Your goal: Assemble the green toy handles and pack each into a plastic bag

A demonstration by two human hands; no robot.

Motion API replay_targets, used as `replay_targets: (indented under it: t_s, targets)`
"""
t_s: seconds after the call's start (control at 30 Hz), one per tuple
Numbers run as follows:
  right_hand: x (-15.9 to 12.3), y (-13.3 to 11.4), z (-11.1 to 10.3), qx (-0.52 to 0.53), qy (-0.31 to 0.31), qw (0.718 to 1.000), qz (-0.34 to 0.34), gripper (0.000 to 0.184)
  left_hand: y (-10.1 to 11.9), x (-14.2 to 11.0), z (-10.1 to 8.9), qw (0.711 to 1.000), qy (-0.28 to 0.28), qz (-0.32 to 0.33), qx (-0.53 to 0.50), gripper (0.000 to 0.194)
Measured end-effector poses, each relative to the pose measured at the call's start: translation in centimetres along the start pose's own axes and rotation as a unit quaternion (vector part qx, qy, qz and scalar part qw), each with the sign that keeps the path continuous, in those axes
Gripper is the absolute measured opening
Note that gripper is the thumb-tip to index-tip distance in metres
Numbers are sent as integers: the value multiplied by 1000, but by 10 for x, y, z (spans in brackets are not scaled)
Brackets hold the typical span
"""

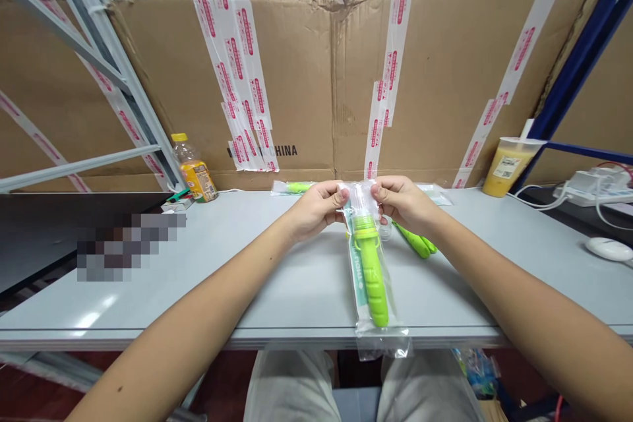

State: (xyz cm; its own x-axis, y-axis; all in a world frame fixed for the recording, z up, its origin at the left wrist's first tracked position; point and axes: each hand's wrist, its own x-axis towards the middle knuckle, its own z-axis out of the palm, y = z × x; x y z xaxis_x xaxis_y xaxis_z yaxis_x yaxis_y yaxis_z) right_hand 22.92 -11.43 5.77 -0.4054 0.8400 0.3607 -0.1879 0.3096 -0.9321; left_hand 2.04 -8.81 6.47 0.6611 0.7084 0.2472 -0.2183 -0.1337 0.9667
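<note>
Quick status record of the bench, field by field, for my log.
Left hand: pinching top of clear bag
Right hand: pinching same bag
Bag contents: green item
Nearby: second green item, bagged green item
Rest: bottle, cup, mouse

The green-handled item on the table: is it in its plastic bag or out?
In. The green handle shows through the clear plastic bag, whose top the left hand and right hand pinch.

Pixelated patch [129, 247]; plastic packet [362, 277] print illegible
</note>
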Motion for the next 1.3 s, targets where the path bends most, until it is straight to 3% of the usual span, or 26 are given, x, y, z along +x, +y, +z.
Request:
replay_targets:
  t_s: [0.2,0.33,0.47,0.53,0.6,0.7,0.77,0.83,1.1,1.3]
  targets:
    - [0,-1,14,32,-2,999,-12,38,7,-3,-10,1000,-26,-7,-12,40]
    - [1,-4,12,39,8,999,20,39,10,0,-30,999,19,12,-31,36]
    - [3,-11,-6,52,88,995,13,40,21,4,-69,980,166,78,-83,17]
    - [4,-14,-16,57,126,990,9,40,24,5,-94,952,251,123,-122,5]
    - [6,-14,-25,57,156,986,7,41,21,4,-120,918,326,165,-153,8]
    - [8,-11,-32,41,188,981,11,39,7,1,-149,872,436,150,-164,17]
    - [9,-9,-34,26,200,979,14,39,-4,-2,-160,846,501,100,-153,18]
    - [9,-6,-36,15,206,978,15,38,-13,-4,-164,839,521,62,-143,18]
    - [12,3,-41,-2,206,978,19,37,-33,0,-161,845,512,-56,-145,13]
    - [11,2,-41,-11,208,978,24,35,-40,2,-161,836,529,-78,-124,14]
